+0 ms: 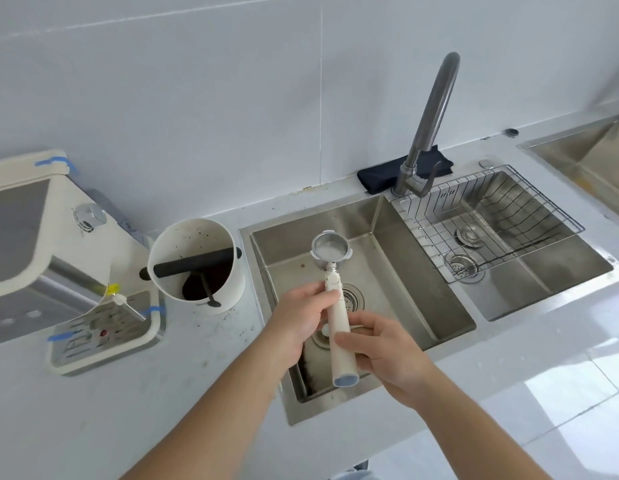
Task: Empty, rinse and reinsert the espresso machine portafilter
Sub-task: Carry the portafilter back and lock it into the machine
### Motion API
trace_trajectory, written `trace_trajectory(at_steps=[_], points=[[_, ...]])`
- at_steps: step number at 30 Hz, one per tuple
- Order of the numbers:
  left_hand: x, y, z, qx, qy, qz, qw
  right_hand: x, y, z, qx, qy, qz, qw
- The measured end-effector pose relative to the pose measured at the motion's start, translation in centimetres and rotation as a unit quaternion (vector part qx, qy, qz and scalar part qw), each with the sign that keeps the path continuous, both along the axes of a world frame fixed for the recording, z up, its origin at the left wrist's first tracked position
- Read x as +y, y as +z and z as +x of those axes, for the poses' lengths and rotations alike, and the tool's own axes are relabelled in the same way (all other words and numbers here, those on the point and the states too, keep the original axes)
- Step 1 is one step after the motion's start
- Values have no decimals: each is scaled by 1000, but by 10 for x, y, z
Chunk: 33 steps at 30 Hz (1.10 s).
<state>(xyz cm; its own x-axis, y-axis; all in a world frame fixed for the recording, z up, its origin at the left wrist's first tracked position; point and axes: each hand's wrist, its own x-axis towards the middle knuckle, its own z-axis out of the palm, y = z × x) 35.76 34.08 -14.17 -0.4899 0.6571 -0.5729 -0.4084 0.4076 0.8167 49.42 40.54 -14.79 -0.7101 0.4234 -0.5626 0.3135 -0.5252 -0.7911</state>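
Note:
The portafilter (338, 320) has a cream handle and a steel basket (330, 249) whose inside looks clean and pale. It hangs over the left sink basin (398, 282), basket pointing away from me. My left hand (303, 323) grips the upper handle from the left. My right hand (380, 355) wraps the lower handle from the right. The cream espresso machine (41, 244) stands at the far left with its drip tray (107, 332) in front. The grey tap (427, 129) rises behind the sink; no water runs.
A white knock box (197, 265) with a black bar and dark grounds stands between machine and sink. The right basin holds a wire rack (488, 220) and strainers. A dark cloth (401, 171) lies behind the tap. Coffee specks dot the white counter.

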Motion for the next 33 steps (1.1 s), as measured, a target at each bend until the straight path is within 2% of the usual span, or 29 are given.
trace_trajectory(at_steps=[14,21,28,33], points=[[-100,-18,-18,-24,-35,3,999,-103,-14,-13,-45,-22,-8,999],[-159,-24,-38,-39,-27,-30,998,-158,-21,-31,-64,-6,-11,998],[-225,-32,-71,-24,21,-42,999,-212,-24,-69,-80,57,-23,995],[-262,-34,-95,-13,64,-41,997,-233,-21,-101,-96,142,-6,985]])
